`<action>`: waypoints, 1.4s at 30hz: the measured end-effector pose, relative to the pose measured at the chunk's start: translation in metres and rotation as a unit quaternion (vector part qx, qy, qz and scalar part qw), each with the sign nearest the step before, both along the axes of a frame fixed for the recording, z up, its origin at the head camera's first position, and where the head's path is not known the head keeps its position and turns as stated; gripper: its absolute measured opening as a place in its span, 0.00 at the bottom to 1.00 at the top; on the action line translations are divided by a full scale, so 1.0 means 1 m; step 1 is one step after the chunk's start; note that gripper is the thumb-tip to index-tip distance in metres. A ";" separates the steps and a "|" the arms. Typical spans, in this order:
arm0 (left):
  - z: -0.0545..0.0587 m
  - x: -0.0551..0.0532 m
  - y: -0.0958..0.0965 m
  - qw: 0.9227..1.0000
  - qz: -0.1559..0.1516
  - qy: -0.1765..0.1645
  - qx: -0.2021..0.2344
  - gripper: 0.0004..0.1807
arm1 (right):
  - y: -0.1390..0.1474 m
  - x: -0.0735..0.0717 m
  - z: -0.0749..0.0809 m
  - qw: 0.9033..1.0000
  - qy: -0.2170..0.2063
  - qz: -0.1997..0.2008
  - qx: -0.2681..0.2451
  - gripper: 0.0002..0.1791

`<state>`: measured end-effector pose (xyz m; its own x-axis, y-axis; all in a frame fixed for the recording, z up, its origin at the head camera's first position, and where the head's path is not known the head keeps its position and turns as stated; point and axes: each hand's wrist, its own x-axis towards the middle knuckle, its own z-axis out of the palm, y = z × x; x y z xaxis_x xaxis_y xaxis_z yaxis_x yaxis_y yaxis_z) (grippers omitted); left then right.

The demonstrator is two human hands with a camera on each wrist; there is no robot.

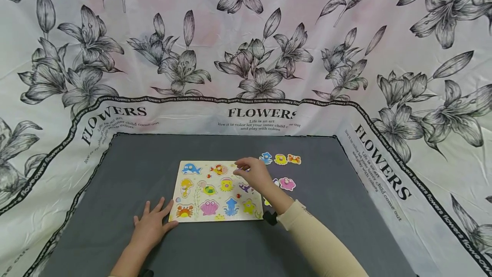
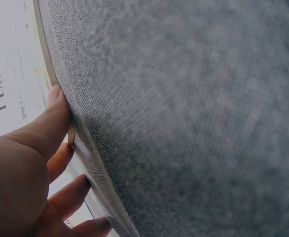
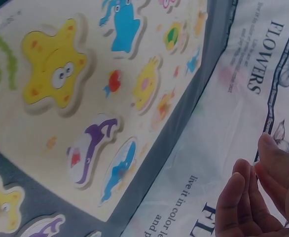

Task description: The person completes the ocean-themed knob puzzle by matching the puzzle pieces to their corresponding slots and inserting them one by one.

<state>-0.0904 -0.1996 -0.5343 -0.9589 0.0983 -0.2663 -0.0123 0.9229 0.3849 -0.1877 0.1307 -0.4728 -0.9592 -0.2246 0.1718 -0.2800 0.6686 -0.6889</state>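
A pale puzzle board point(image 1: 205, 165) with colourful sea animals lies on the grey cloth. My left hand point(image 1: 150, 227) is spread at its lower left corner; in the left wrist view the thumb point(image 2: 57, 106) touches the board's edge. Over the upper right corner hovers my right hand point(image 1: 251, 173), fingers loosely bent, with a gap between thumb and fingertips. The right wrist view shows nothing between those fingers point(image 3: 231, 192). Near that hand on the board are a yellow starfish point(image 3: 55, 69), a purple-and-white dolphin point(image 3: 90, 153) and a blue whale point(image 3: 119, 170). My right hand hides the board's corner.
Loose pieces lie right of the board: a blue squid point(image 1: 265, 158), a yellow piece point(image 1: 281, 159), a crab point(image 1: 294, 159) and a pink shell point(image 1: 287, 184). Others are partly hidden by my right forearm. A flower-print cloth point(image 1: 261, 119) surrounds the grey surface.
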 end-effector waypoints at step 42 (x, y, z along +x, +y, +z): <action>-0.003 -0.003 -0.002 1.000 0.001 -0.015 0.002 0.47 | 0.114 0.054 -0.047 0.992 -0.014 -0.123 0.013 0.17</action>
